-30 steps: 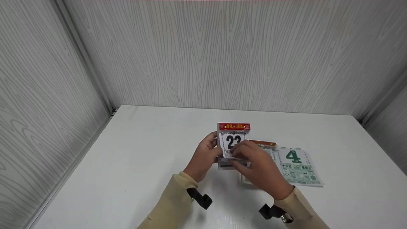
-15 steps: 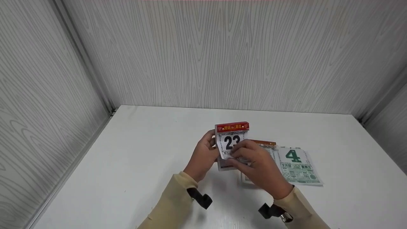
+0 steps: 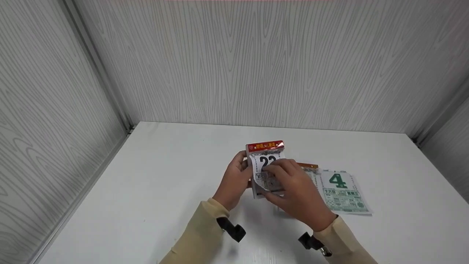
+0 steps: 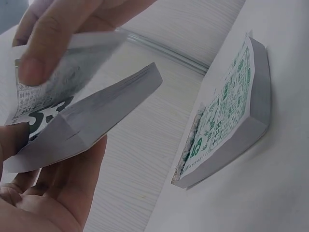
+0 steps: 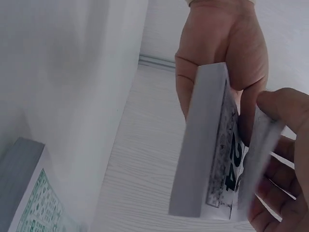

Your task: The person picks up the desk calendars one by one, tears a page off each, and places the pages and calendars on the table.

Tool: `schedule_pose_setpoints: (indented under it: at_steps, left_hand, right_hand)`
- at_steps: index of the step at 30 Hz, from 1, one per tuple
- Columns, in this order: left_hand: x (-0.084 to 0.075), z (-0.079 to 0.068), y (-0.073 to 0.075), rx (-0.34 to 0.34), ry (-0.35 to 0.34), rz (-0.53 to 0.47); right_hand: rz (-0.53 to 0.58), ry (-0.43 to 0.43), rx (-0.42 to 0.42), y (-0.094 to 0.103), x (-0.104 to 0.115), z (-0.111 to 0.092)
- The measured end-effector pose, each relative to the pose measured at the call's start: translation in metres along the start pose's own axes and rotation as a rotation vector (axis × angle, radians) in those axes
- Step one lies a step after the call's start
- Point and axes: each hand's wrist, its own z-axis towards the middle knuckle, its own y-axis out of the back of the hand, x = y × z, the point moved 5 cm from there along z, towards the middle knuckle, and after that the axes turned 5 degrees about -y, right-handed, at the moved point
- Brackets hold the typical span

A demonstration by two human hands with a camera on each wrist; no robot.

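Observation:
My left hand (image 3: 234, 179) grips a small tear-off calendar (image 3: 265, 146) with a red header strip by its left side, held up over the table. On its top sheet (image 3: 258, 164) stands a black 23. My right hand (image 3: 298, 192) pinches this sheet between thumb and fingers and covers part of the number. In the right wrist view the lifted sheet (image 5: 258, 154) stands away from the block, baring a page with 24 (image 5: 233, 162). The left wrist view shows the calendar's thick page edge (image 4: 108, 108), with the left fingers behind it.
On the white table (image 3: 176, 165), right of the held calendar, lies a second calendar block (image 4: 227, 106) with green print, partly behind the right hand in the head view. Beside it is a loose sheet (image 3: 344, 194) with a green 4. Grey wood-grain panels (image 3: 234, 66) surround the table.
The calendar has tilted and shifted slightly left. The right hand has moved up over the 23, and the sheet's lower part now curls away from the block.

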Motion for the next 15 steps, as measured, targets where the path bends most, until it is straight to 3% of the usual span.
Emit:
schedule_pose_setpoints:
  at_steps: [3, 6, 12, 15]
  left_hand:
    - [-0.0001, -0.0004, -0.0001, -0.009, 0.018, 0.000]
    - [0.0004, -0.0003, -0.0001, -0.017, 0.029, 0.008]
    - [0.0025, 0.0003, -0.0008, -0.010, 0.032, 0.034]
    - [0.0042, 0.0012, -0.0009, -0.010, 0.034, 0.053]
  right_hand:
    - [-0.078, -0.012, 0.028, -0.0039, -0.0001, -0.0002]
    - [-0.121, -0.008, 0.004, -0.0055, -0.0001, -0.0003]
    - [-0.075, 0.025, -0.110, 0.0002, -0.0006, 0.0007]
    - [-0.035, 0.007, -0.113, 0.0008, -0.0016, 0.0006]
